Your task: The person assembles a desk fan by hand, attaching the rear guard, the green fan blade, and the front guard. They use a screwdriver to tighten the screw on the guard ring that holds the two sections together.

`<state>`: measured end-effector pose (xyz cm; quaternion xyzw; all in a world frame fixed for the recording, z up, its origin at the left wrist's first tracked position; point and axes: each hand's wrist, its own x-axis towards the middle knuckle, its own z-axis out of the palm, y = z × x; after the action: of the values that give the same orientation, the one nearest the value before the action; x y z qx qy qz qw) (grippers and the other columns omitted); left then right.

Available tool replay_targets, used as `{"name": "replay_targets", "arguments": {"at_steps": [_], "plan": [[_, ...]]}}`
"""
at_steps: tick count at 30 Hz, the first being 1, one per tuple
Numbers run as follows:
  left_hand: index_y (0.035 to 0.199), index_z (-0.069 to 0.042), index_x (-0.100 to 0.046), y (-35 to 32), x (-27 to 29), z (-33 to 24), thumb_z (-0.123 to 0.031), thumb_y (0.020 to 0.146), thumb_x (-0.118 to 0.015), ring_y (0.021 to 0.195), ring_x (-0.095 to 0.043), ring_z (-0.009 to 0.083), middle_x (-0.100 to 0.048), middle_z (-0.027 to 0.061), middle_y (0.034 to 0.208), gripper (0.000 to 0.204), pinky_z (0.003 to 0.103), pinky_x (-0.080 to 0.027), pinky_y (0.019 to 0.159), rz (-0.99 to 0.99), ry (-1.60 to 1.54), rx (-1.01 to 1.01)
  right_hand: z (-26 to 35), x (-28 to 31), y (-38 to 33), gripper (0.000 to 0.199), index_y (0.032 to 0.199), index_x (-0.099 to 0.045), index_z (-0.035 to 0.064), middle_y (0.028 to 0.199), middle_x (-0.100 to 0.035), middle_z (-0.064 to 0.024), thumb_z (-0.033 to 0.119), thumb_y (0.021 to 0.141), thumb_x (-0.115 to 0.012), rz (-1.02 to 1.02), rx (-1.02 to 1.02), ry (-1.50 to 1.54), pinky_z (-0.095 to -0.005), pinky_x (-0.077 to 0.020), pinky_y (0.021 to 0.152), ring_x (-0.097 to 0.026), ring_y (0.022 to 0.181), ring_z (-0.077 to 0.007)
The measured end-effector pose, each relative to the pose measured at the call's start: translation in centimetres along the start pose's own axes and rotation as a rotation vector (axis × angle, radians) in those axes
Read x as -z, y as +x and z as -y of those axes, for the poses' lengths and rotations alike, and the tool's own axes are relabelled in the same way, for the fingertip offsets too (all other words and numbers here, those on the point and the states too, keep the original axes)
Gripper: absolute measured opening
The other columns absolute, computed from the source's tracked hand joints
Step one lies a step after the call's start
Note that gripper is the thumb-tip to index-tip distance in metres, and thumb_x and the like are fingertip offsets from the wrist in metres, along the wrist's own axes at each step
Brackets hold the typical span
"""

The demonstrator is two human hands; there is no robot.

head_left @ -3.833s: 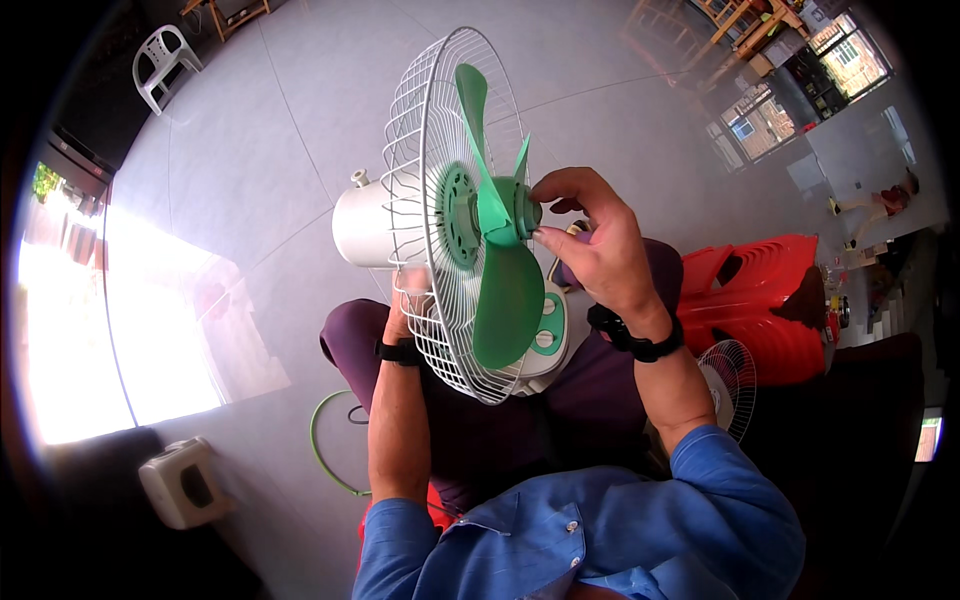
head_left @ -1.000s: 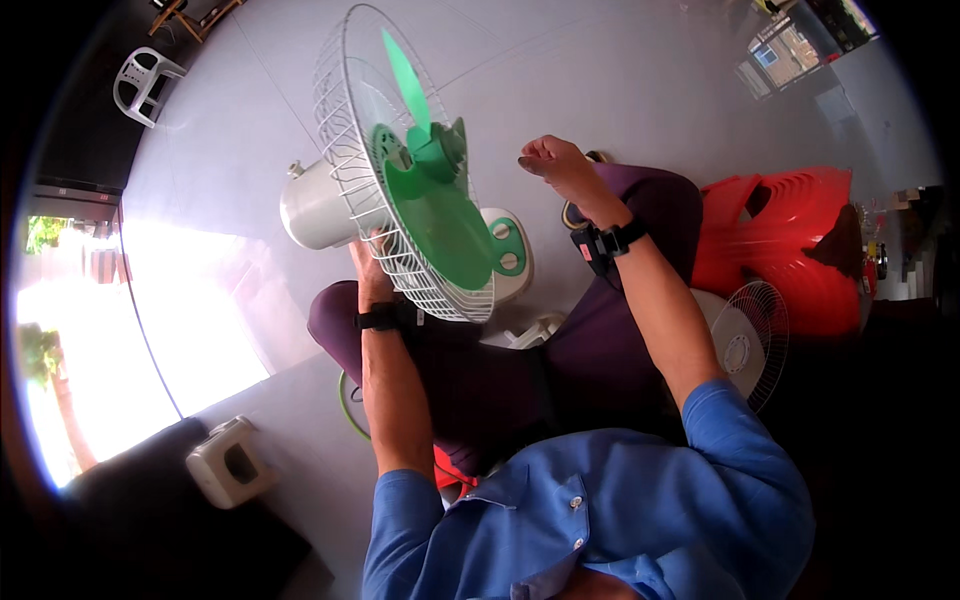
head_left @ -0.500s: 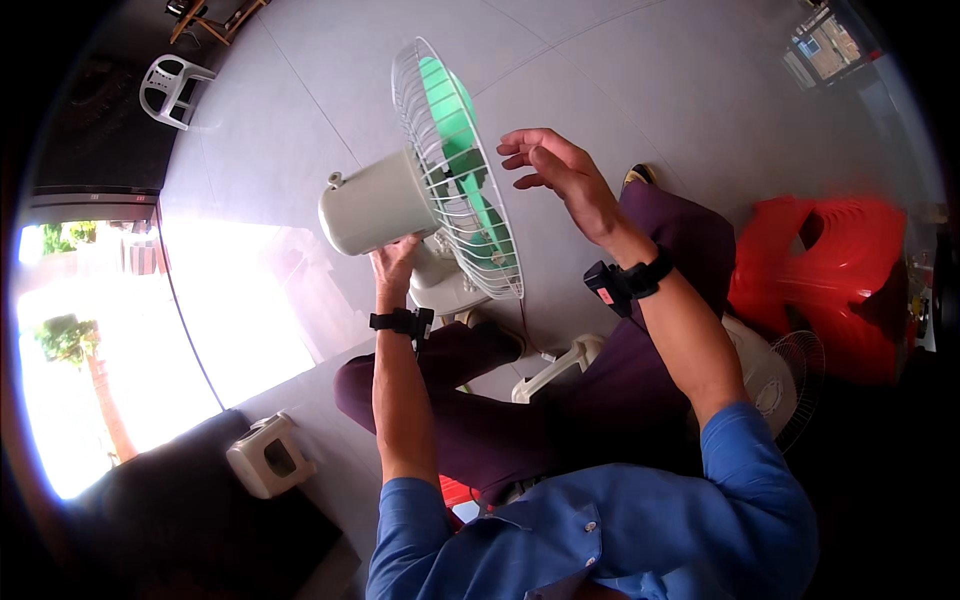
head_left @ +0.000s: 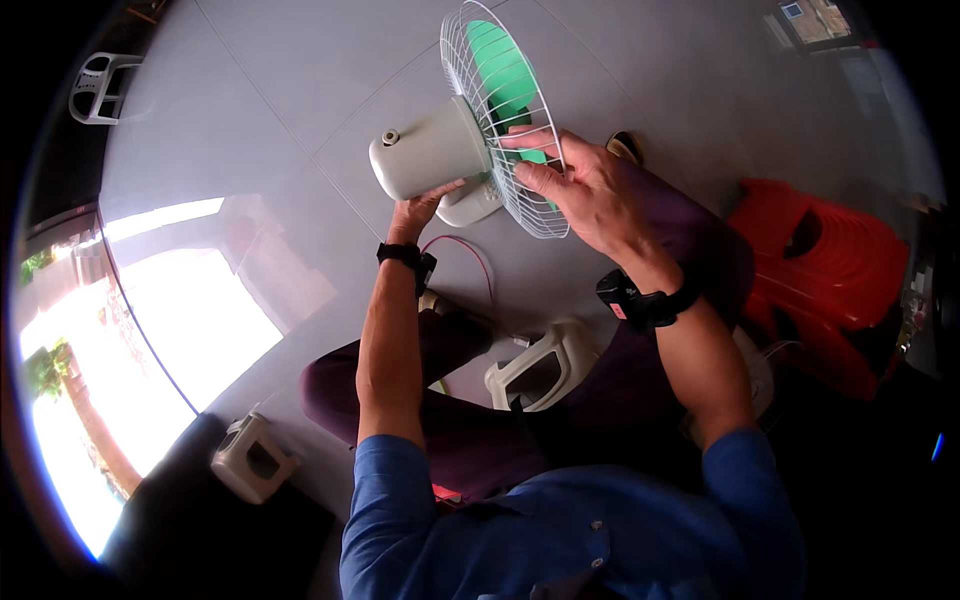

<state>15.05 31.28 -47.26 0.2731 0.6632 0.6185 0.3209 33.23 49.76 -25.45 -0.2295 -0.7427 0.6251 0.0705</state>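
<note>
A table fan is held up in front of me, seen from the side. Its cream motor housing (head_left: 428,153) points left, and its white wire grille (head_left: 483,62) with green blades (head_left: 505,75) faces right. My left hand (head_left: 422,208) grips the fan from below, under the motor housing, next to the neck. My right hand (head_left: 580,185) lies on the lower rim of the grille, fingers spread over the wires. Both wrists wear black bands. A thin red wire (head_left: 474,255) hangs below the fan.
I sit on a tiled floor (head_left: 260,120). A cream fan base part (head_left: 535,365) lies between my legs. A red plastic stool (head_left: 830,280) stands at my right, a small cream box (head_left: 250,458) at lower left, a white chair (head_left: 100,88) far upper left.
The fan has been turned from facing me to side-on and lifted farther away. My right hand went from the blade hub, off the fan, and then onto the grille rim.
</note>
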Motion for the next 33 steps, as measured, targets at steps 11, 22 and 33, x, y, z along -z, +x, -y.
{"name": "replay_targets", "arguments": {"at_steps": [11, 22, 33], "plan": [[0.128, -0.007, -0.065, 1.2, 1.0, 1.3, -0.03, 0.082, -0.087, 0.109, -0.064, 0.0192, -0.069, 0.0045, 0.119, 0.056, 0.036, -0.055, 0.094, 0.069, 0.07, 0.124, -4.5, -4.5, -1.8, 0.039, 0.124, -0.071, 0.0059, 0.136, -0.055, -0.0158, 0.017, 0.087, -0.078, -0.151, 0.344, -0.34, -0.0451, -0.0425, 0.108, -0.051, 0.128, -0.0342], [0.111, -0.004, -0.07, -3.8, 3.1, 0.8, -0.015, 0.093, -0.064, 0.096, -0.068, 0.0233, -0.073, 0.0119, 0.107, 0.022, 0.039, -0.054, 0.083, 0.318, 0.748, 0.286, -3.4, -9.5, -6.6, 0.045, 0.135, -0.064, 0.0073, 0.119, -0.053, -0.0114, 0.005, 0.09, -0.071, -0.266, 0.251, -0.109, -0.0376, -0.0474, 0.095, -0.053, 0.111, -0.0284], [0.12, 0.0, -0.065, -2.7, -2.7, -3.6, 0.004, 0.086, -0.057, 0.113, -0.063, 0.0259, -0.067, 0.0132, 0.119, 0.035, 0.038, -0.051, 0.093, 0.027, 0.193, 0.193, -5.2, -10.0, -7.5, 0.049, 0.145, -0.051, 0.0011, 0.095, -0.051, -0.0067, 0.007, 0.097, -0.062, -0.292, 0.094, 0.32, -0.0305, -0.0472, 0.08, -0.053, 0.086, -0.0158]]}}
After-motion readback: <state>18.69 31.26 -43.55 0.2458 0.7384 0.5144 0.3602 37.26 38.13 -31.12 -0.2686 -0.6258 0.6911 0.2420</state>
